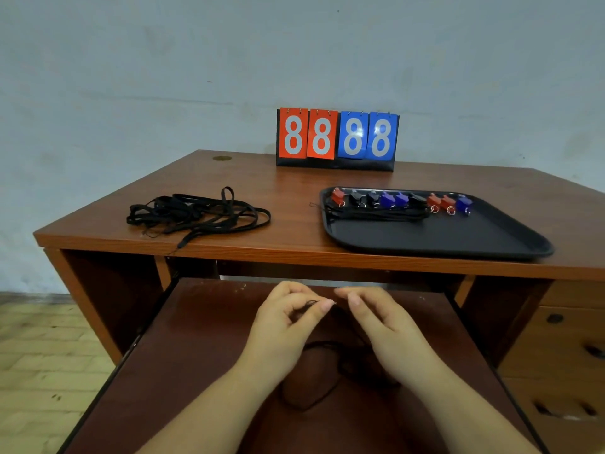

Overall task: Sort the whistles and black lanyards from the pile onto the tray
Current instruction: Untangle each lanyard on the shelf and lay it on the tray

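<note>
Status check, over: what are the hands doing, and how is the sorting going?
Left hand pinches a thin black cord; right hand open beside it. Whistles lined up on tray. Lanyard pile waits on desk. Nothing in the way.

Hands (330, 322) pinch a black lanyard (327, 352) below desk (294, 237).

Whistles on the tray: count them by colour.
9, in one row along the tray's far edge: 3 red, 3 black, 3 blue. None seems hidden.
</note>
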### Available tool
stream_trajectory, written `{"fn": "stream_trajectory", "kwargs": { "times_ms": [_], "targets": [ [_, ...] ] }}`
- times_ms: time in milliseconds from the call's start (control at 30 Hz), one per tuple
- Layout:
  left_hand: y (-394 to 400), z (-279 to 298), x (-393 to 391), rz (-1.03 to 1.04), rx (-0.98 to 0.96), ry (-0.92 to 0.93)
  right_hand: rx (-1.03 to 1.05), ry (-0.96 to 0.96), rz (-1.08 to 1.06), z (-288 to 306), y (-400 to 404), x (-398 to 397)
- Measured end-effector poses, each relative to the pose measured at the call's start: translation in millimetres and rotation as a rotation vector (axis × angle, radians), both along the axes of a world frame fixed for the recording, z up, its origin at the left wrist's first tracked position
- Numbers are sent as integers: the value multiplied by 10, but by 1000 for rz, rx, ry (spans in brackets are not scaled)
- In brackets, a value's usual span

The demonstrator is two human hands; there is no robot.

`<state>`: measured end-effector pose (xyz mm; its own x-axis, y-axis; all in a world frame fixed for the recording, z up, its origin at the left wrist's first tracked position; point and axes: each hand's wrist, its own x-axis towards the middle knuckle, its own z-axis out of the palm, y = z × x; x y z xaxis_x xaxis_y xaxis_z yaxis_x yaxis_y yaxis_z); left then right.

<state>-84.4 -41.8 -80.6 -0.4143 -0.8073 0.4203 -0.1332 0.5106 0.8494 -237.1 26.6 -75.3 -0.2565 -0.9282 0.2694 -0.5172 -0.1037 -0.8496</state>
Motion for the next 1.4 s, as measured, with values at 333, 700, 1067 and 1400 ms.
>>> {"fn": "stream_trajectory", "kwargs": {
  "times_ms": [333,700,1067,1400],
  "targets": [
    [98,24,-113,-91,295,187,12,-193,128,-53,-37,181],
    [27,92,-117,-147,851,540,205,-182,227,-79,-35,233],
    [-151,137,17,-99,926,682,308,-601,231,67,-14,86],
    [-319,-52,103,138,375,137,191,-590,-6,-36,-80,-133]
  ]
}}
